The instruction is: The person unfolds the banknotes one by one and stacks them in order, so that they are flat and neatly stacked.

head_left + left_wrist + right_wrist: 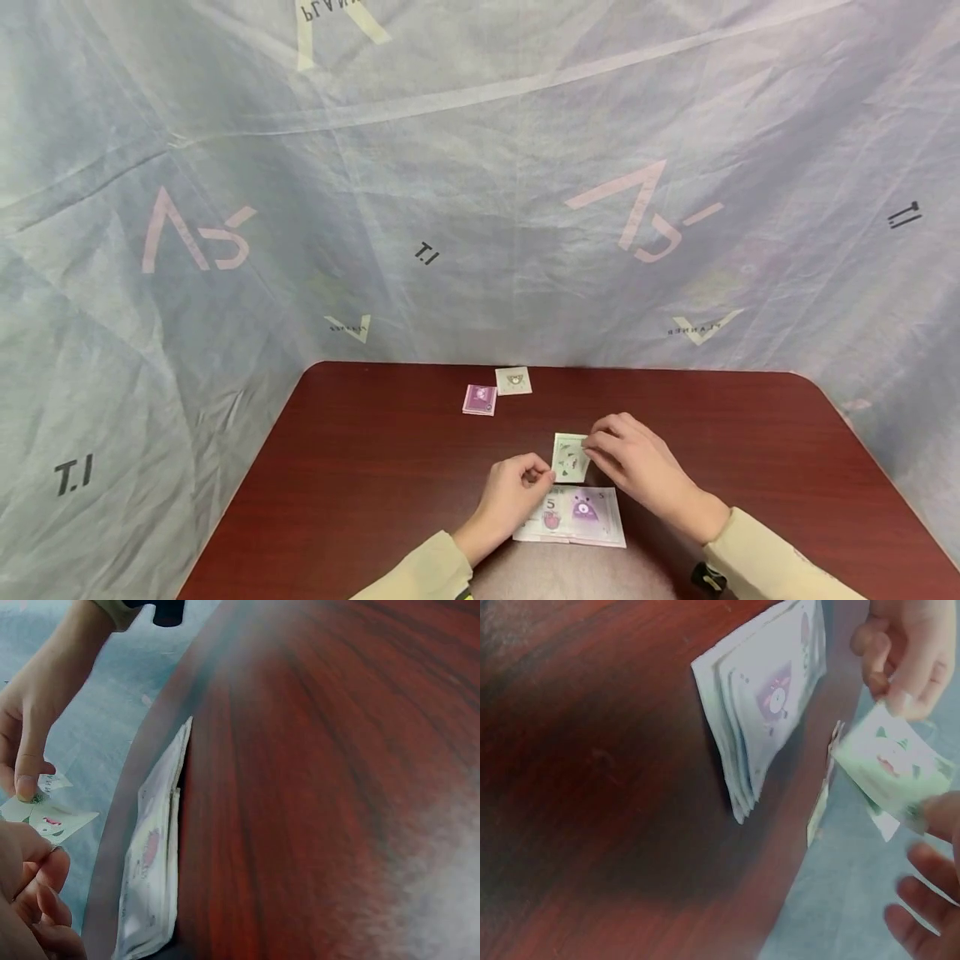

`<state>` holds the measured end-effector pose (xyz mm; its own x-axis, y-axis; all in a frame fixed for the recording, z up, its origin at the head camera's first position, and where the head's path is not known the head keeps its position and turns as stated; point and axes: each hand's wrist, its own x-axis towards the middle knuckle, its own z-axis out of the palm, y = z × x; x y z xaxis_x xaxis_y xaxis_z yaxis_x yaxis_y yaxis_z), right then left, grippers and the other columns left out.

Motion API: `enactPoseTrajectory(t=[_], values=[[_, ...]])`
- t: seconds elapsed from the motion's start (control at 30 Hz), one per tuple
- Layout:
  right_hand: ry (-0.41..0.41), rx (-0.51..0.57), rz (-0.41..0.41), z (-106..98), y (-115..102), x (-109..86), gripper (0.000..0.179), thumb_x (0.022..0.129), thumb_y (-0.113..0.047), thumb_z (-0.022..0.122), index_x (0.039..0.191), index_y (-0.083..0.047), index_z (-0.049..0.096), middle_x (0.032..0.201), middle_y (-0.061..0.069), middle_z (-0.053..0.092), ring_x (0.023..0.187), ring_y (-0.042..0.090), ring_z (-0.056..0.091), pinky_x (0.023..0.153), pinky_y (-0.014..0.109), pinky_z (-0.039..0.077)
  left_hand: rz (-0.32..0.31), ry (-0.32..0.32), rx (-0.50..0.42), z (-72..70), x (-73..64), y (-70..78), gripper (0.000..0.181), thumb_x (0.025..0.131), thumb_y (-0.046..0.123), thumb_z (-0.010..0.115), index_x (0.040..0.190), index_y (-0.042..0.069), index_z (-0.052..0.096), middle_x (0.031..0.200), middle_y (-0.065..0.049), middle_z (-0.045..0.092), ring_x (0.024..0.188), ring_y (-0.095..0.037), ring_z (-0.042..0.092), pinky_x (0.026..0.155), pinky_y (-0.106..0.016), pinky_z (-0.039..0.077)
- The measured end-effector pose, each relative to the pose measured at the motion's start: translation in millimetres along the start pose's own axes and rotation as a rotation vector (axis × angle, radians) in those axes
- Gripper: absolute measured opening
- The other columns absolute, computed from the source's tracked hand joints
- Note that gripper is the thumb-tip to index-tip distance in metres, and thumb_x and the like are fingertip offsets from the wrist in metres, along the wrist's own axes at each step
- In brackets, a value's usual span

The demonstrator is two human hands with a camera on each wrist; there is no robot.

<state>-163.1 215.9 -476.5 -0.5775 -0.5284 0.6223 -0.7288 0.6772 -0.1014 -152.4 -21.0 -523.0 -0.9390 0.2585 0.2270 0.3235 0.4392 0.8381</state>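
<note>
Green note [570,463]: one, in the lower centre of the head frame, between the hands. A flap or second sheet shows behind it; we cannot tell which. Left hand [512,493]: pinches the note near its lower left corner. Right hand [643,468]: pinches its right edge, the other fingers loose.

Handling: we judge it light, thin and limp, easily creased or torn; best taken by opposite edges, with a soft pinch.

Stack [581,518]: pale notes marked 5, layered, lying flat on the counter [360,475], below the green note. Upper centre of the counter: purple note [480,399], pale note [513,381] just beside it.
</note>
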Motion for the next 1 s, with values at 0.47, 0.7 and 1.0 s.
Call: enactPoseTrajectory(t=[0.47,0.7,1.0], values=[[-0.043,-0.012,-0.01,1.5,-7.1,-4.3,0.024,0.076,-0.007,0.088,0.093,-0.018,0.075,0.089,-0.012,0.068,0.081,0.009,0.057,0.071,0.028,0.049,0.003,0.008,0.077,-4.3,-4.7,-0.2,0.012,0.091,0.023,0.077,0.08,0.023,0.075,0.072,0.018,0.065,0.063,0.007,0.048,0.059,-0.018,0.04],[-0.015,0.023,0.02,1.6,-10.1,-6.6,0.027,0.076,-0.005,0.088,0.091,-0.022,0.072,0.086,-0.016,0.067,0.077,0.004,0.056,0.064,0.023,0.049,0.003,0.028,0.08,-7.6,-3.1,-0.4,0.01,0.091,0.019,0.077,0.082,0.021,0.075,0.072,0.016,0.065,0.061,0.007,0.047,0.057,-0.017,0.039],[0.02,0.063,0.073,-2.7,-11.4,-7.8,0.028,0.077,-0.003,0.086,0.092,-0.022,0.072,0.086,-0.017,0.067,0.074,-0.001,0.052,0.062,0.018,0.045,0.092,0.073,0.032,-9.8,-0.4,-1.4,0.006,0.091,0.014,0.078,0.085,0.014,0.076,0.076,0.008,0.065,0.062,0.006,0.045,0.058,-0.015,0.039]])
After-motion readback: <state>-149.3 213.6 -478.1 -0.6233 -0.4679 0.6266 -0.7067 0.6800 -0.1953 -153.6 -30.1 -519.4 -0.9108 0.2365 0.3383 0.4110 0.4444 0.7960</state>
